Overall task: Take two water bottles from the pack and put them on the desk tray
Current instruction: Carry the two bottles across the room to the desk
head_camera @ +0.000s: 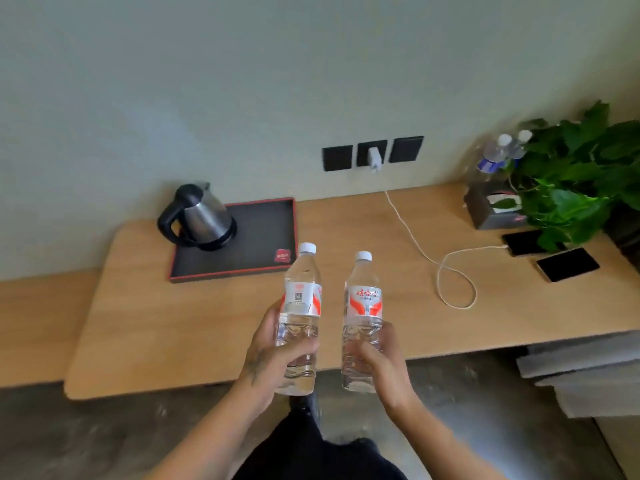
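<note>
I hold two clear water bottles with white caps and red-and-white labels upright, above the front edge of the wooden desk. My left hand [268, 355] grips the lower half of the left bottle [300, 299]. My right hand [384, 362] grips the lower half of the right bottle [362, 306]. The black desk tray with a red rim [263, 233] lies further back and to the left, its right part bare. The pack is out of view.
A steel kettle [199, 216] stands on the tray's left part. A white charging cable [440, 265] runs from the wall socket across the desk to a phone [526, 244]; a second phone [568, 264], a tissue box, blue-labelled bottles [498, 154] and a plant [581, 174] crowd the right end.
</note>
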`<action>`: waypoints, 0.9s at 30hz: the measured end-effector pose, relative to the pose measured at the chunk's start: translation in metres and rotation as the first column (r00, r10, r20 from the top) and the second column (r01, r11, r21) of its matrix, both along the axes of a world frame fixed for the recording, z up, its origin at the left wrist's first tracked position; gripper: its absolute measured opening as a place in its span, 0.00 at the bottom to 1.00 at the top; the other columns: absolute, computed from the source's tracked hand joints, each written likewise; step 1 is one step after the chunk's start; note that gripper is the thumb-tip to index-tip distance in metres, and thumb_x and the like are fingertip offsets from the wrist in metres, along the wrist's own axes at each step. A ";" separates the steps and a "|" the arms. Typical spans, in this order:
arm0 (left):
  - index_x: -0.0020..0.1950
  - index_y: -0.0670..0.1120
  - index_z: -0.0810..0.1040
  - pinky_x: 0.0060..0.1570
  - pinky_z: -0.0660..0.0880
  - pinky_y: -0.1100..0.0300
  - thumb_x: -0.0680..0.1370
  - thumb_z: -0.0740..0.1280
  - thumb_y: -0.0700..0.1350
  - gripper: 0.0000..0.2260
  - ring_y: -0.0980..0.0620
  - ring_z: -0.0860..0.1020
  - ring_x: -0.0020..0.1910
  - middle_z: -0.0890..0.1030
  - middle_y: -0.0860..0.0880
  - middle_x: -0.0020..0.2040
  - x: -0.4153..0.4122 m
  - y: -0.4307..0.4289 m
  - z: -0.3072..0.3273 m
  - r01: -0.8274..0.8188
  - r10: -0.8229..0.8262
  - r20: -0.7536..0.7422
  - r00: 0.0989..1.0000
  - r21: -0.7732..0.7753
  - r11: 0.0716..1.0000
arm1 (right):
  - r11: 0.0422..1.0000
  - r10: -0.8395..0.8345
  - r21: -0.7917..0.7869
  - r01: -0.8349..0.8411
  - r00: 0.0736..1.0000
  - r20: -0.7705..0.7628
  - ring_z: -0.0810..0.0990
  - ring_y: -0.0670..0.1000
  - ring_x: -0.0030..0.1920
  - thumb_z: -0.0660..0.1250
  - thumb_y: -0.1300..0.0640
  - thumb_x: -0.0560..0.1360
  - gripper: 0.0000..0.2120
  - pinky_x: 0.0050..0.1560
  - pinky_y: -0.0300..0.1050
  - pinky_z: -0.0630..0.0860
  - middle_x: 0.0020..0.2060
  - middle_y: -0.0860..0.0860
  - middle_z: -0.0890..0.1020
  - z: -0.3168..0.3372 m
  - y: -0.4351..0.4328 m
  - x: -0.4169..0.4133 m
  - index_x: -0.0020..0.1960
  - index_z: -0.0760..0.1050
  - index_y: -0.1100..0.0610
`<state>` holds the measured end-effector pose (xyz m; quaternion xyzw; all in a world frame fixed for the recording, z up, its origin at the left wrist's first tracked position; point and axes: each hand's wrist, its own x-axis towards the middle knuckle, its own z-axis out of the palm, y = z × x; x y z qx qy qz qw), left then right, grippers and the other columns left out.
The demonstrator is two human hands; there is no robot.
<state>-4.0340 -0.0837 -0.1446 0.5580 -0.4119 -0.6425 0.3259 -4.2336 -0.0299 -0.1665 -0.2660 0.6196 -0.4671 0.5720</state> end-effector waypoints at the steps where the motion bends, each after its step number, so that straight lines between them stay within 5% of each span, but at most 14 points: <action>1: 0.74 0.57 0.78 0.53 0.83 0.51 0.60 0.84 0.51 0.42 0.44 0.89 0.57 0.91 0.48 0.58 0.010 0.000 0.000 -0.042 0.042 0.001 0.999 -0.006 0.999 | 0.999 0.038 -0.007 -0.038 0.999 -0.007 0.87 0.39 0.42 0.73 0.44 0.57 0.37 0.35 0.32 0.80 0.46 0.47 0.86 0.001 -0.010 0.009 0.63 0.72 0.56; 4: 0.74 0.58 0.78 0.52 0.83 0.52 0.60 0.83 0.52 0.42 0.43 0.88 0.59 0.90 0.48 0.58 0.034 -0.003 -0.004 -0.144 0.144 0.007 0.990 -0.018 0.989 | 0.990 0.136 -0.016 -0.137 0.989 -0.059 0.87 0.40 0.45 0.72 0.43 0.58 0.38 0.35 0.34 0.81 0.51 0.49 0.85 0.001 -0.034 0.033 0.64 0.73 0.56; 11: 0.74 0.57 0.78 0.43 0.85 0.58 0.61 0.84 0.50 0.41 0.43 0.90 0.54 0.91 0.46 0.57 0.068 -0.036 -0.016 -0.223 0.224 -0.033 0.974 0.014 0.975 | 0.985 0.170 0.032 -0.167 0.979 -0.113 0.87 0.64 0.51 0.74 0.47 0.59 0.31 0.44 0.59 0.84 0.47 0.53 0.88 -0.005 -0.085 0.072 0.60 0.75 0.53; 15: 0.73 0.58 0.79 0.44 0.85 0.56 0.62 0.84 0.49 0.39 0.43 0.89 0.54 0.90 0.45 0.57 0.082 -0.068 -0.025 -0.200 0.202 -0.060 0.978 0.028 0.979 | 0.984 0.174 0.060 -0.167 0.976 -0.130 0.87 0.63 0.52 0.74 0.46 0.59 0.31 0.50 0.67 0.83 0.48 0.51 0.89 -0.007 -0.113 0.087 0.61 0.74 0.52; 27: 0.61 0.67 0.84 0.46 0.85 0.56 0.61 0.84 0.54 0.29 0.48 0.90 0.52 0.91 0.49 0.53 0.125 -0.149 -0.038 -0.112 0.118 -0.054 0.992 0.094 0.989 | 0.991 0.114 0.083 -0.104 0.987 -0.118 0.87 0.44 0.40 0.74 0.47 0.57 0.32 0.36 0.39 0.83 0.44 0.45 0.89 -0.009 -0.173 0.121 0.60 0.75 0.53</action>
